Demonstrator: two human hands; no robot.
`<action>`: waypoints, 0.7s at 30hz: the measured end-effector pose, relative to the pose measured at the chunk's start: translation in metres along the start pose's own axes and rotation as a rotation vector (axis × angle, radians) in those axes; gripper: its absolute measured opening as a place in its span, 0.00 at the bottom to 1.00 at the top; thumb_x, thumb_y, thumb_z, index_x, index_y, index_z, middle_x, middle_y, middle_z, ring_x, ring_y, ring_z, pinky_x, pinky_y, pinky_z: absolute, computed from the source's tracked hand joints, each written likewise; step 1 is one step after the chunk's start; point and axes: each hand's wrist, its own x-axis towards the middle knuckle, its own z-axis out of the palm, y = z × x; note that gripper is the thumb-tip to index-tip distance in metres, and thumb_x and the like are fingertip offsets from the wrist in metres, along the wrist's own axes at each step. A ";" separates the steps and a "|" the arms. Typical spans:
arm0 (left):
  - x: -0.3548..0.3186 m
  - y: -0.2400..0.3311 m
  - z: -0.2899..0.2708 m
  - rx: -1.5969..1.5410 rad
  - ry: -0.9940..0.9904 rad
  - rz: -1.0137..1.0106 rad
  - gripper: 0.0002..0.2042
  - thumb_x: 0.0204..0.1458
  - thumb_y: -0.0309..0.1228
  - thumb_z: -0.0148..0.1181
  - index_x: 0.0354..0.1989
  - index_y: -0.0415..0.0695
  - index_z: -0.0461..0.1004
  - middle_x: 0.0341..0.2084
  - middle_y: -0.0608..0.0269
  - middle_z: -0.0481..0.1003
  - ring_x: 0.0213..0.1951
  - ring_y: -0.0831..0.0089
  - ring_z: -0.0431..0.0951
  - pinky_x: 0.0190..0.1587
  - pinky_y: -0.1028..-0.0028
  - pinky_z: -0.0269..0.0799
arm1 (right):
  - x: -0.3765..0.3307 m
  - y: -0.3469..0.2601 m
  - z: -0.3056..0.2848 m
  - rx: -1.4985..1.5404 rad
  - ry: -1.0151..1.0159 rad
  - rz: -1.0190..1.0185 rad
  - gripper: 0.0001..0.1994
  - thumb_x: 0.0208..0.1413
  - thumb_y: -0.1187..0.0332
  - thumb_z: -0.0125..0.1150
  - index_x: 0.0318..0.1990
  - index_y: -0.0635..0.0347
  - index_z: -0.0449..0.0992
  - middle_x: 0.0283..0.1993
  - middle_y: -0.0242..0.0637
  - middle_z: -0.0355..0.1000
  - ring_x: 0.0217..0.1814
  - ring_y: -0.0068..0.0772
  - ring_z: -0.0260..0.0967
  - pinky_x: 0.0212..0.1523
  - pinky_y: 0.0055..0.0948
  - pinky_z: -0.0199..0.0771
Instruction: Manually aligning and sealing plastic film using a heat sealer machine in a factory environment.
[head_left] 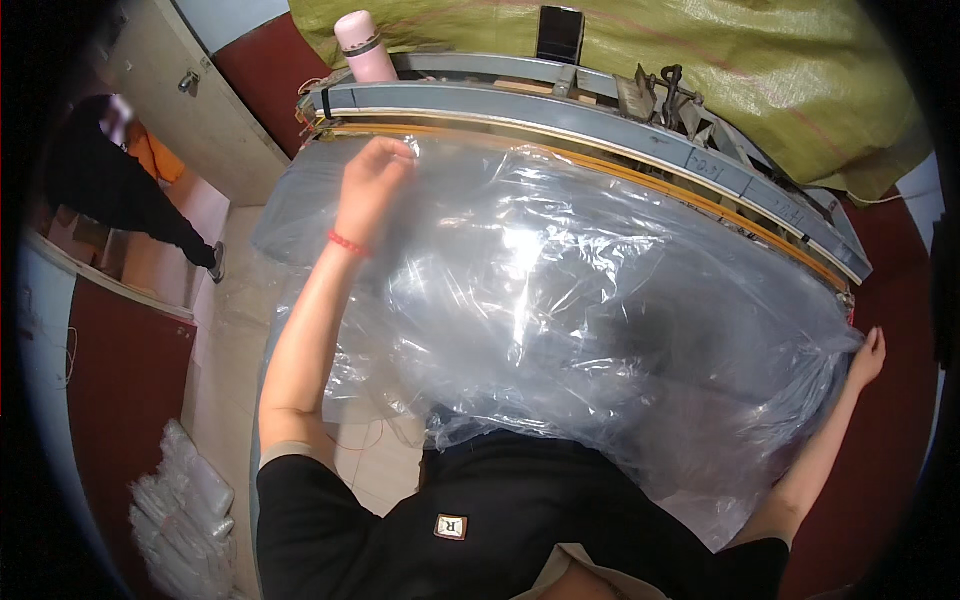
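A wide sheet of clear plastic film (520, 290) spreads between my arms, wrinkled and shiny, from the long metal bar machine (590, 115) down to my waist. My left hand (375, 180), below a red bracelet, is raised over the film's far left part, its fingers closed at the film's far edge; a small bit of film shows at the fingertips. Stretched out to the far right, my right hand (868, 358) pinches the gathered right edge of the film. An orange-yellow strip (600, 170) runs along the machine's near side.
A pink bottle (364, 48) and a dark phone-like slab (560, 36) rest at the machine's back, before a yellow-green woven sheet (740, 70). Bundled clear plastic (185, 510) lies on the floor at lower left. Another person (120, 190) is near the open door (190, 100).
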 end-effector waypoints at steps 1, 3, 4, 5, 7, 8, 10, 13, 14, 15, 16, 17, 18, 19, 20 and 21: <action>-0.005 0.013 0.005 -0.040 -0.030 0.003 0.03 0.47 0.24 0.50 0.31 0.41 0.67 0.24 0.69 0.69 0.26 0.82 0.67 0.30 0.83 0.60 | 0.008 -0.019 0.002 0.094 0.017 -0.104 0.18 0.53 0.61 0.50 0.46 0.64 0.69 0.47 0.42 0.68 0.46 0.30 0.65 0.48 0.26 0.62; -0.018 0.028 0.002 -0.056 -0.040 0.017 0.03 0.47 0.23 0.51 0.30 0.41 0.67 0.24 0.68 0.69 0.27 0.82 0.67 0.31 0.83 0.60 | -0.012 -0.167 -0.009 0.250 -0.034 -0.178 0.15 0.53 0.62 0.50 0.46 0.60 0.70 0.46 0.40 0.67 0.48 0.32 0.64 0.49 0.27 0.60; -0.022 0.034 0.000 -0.078 -0.056 0.028 0.03 0.47 0.23 0.51 0.30 0.41 0.67 0.25 0.68 0.69 0.27 0.82 0.68 0.31 0.83 0.60 | -0.030 -0.238 -0.014 0.473 -0.154 -0.151 0.14 0.53 0.63 0.51 0.45 0.59 0.70 0.46 0.39 0.67 0.47 0.32 0.64 0.50 0.26 0.60; -0.027 0.038 -0.003 -0.073 -0.053 0.030 0.03 0.47 0.23 0.51 0.30 0.41 0.67 0.25 0.68 0.69 0.27 0.82 0.68 0.31 0.83 0.60 | -0.046 -0.304 -0.018 0.534 -0.282 -0.234 0.14 0.51 0.65 0.52 0.45 0.58 0.70 0.47 0.38 0.66 0.49 0.31 0.63 0.50 0.26 0.59; -0.039 0.044 -0.012 -0.044 -0.046 0.034 0.02 0.47 0.22 0.51 0.30 0.41 0.67 0.27 0.66 0.70 0.29 0.80 0.68 0.34 0.82 0.62 | -0.079 -0.412 -0.022 0.772 -0.577 -0.328 0.14 0.48 0.67 0.55 0.44 0.59 0.70 0.46 0.38 0.67 0.50 0.32 0.62 0.51 0.28 0.59; -0.041 0.048 -0.012 -0.054 -0.054 0.044 0.02 0.47 0.22 0.51 0.30 0.41 0.67 0.27 0.66 0.70 0.29 0.80 0.68 0.34 0.82 0.62 | -0.093 -0.447 -0.018 0.862 -0.608 -0.540 0.15 0.47 0.66 0.56 0.43 0.59 0.70 0.45 0.39 0.66 0.49 0.33 0.62 0.51 0.29 0.60; -0.049 0.058 -0.017 -0.040 -0.079 0.093 0.02 0.47 0.21 0.51 0.29 0.41 0.66 0.27 0.66 0.70 0.32 0.79 0.69 0.37 0.80 0.63 | -0.128 -0.520 -0.025 1.072 -0.778 -0.696 0.17 0.45 0.64 0.59 0.42 0.61 0.70 0.43 0.40 0.66 0.49 0.35 0.62 0.50 0.29 0.61; -0.057 0.075 -0.020 0.099 -0.147 0.182 0.02 0.48 0.21 0.51 0.30 0.40 0.67 0.27 0.65 0.69 0.33 0.78 0.69 0.40 0.79 0.64 | -0.174 -0.585 -0.015 1.234 -0.889 -0.870 0.21 0.43 0.64 0.61 0.44 0.63 0.68 0.45 0.43 0.65 0.50 0.37 0.62 0.50 0.30 0.61; -0.060 0.077 -0.024 0.191 -0.181 0.241 0.02 0.48 0.21 0.51 0.30 0.39 0.67 0.27 0.65 0.69 0.34 0.78 0.69 0.40 0.79 0.63 | -0.192 -0.601 -0.007 1.258 -0.903 -0.930 0.21 0.43 0.64 0.61 0.45 0.63 0.67 0.45 0.44 0.65 0.49 0.38 0.62 0.49 0.31 0.62; -0.062 0.080 -0.030 0.274 -0.199 0.300 0.05 0.48 0.22 0.52 0.33 0.39 0.67 0.26 0.66 0.69 0.32 0.80 0.69 0.37 0.80 0.64 | -0.205 -0.612 -0.008 1.356 -0.985 -0.949 0.18 0.45 0.64 0.59 0.42 0.63 0.69 0.41 0.44 0.67 0.46 0.37 0.64 0.48 0.30 0.63; -0.065 0.085 -0.032 0.287 -0.189 0.299 0.05 0.48 0.22 0.52 0.33 0.39 0.67 0.26 0.66 0.69 0.32 0.80 0.69 0.37 0.80 0.64 | -0.211 -0.611 -0.008 1.367 -1.352 -0.893 0.13 0.46 0.64 0.57 0.36 0.63 0.72 0.32 0.38 0.70 0.37 0.29 0.66 0.40 0.25 0.65; -0.069 0.089 -0.033 0.308 -0.211 0.205 0.06 0.48 0.22 0.52 0.36 0.39 0.67 0.26 0.67 0.68 0.31 0.81 0.68 0.35 0.81 0.64 | -0.215 -0.607 -0.007 1.321 -1.495 -0.752 0.12 0.46 0.62 0.58 0.31 0.62 0.73 0.27 0.35 0.69 0.33 0.25 0.66 0.36 0.23 0.65; -0.075 0.094 -0.037 0.330 -0.225 0.108 0.08 0.48 0.23 0.53 0.38 0.38 0.67 0.25 0.67 0.68 0.30 0.82 0.68 0.33 0.82 0.64 | -0.217 -0.598 -0.006 1.267 -1.635 -0.614 0.12 0.46 0.59 0.58 0.27 0.60 0.74 0.22 0.31 0.69 0.28 0.20 0.65 0.32 0.21 0.65; -0.078 0.090 -0.045 0.365 -0.326 0.002 0.12 0.48 0.25 0.53 0.42 0.38 0.66 0.22 0.70 0.67 0.26 0.83 0.68 0.29 0.83 0.64 | -0.214 -0.581 -0.003 1.270 -1.598 -0.582 0.10 0.46 0.62 0.58 0.25 0.60 0.73 0.22 0.28 0.67 0.27 0.18 0.62 0.30 0.19 0.63; -0.081 0.082 -0.051 0.443 -0.455 -0.044 0.10 0.49 0.26 0.53 0.39 0.37 0.68 0.20 0.68 0.69 0.25 0.83 0.69 0.29 0.82 0.65 | -0.206 -0.556 0.003 1.273 -1.558 -0.547 0.08 0.45 0.66 0.58 0.24 0.61 0.71 0.22 0.25 0.65 0.27 0.15 0.60 0.29 0.18 0.60; -0.086 0.073 -0.050 0.526 -0.601 -0.039 0.09 0.49 0.27 0.53 0.38 0.38 0.69 0.20 0.67 0.70 0.25 0.83 0.69 0.29 0.82 0.65 | -0.192 -0.525 0.010 1.278 -1.393 -0.558 0.10 0.45 0.63 0.60 0.23 0.60 0.73 0.22 0.26 0.68 0.26 0.16 0.62 0.28 0.19 0.63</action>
